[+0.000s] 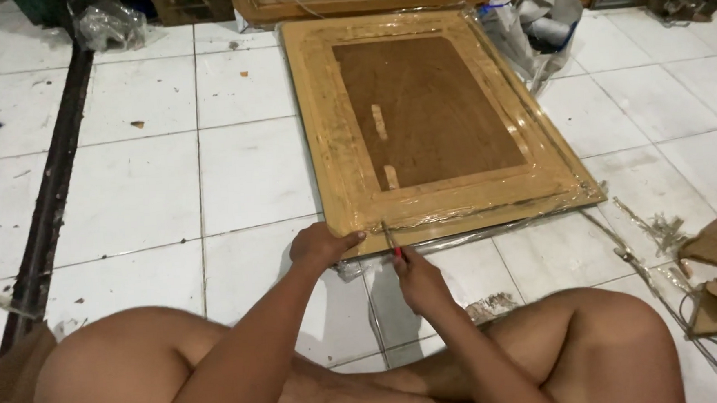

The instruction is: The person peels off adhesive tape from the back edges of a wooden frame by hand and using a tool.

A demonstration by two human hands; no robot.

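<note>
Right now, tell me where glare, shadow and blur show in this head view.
Head view: glare streaks the clear plastic wrap on the tan wooden framed panel, strongest along its near edge; the white floor tiles are evenly lit; soft shadows sit beneath the left hand and right hand; the thin tool is slightly blurred.

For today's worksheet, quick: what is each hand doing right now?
Left hand: pressed on the near edge of the wrapped wooden frame.
Right hand: closed on a thin cutting tool.
</note>
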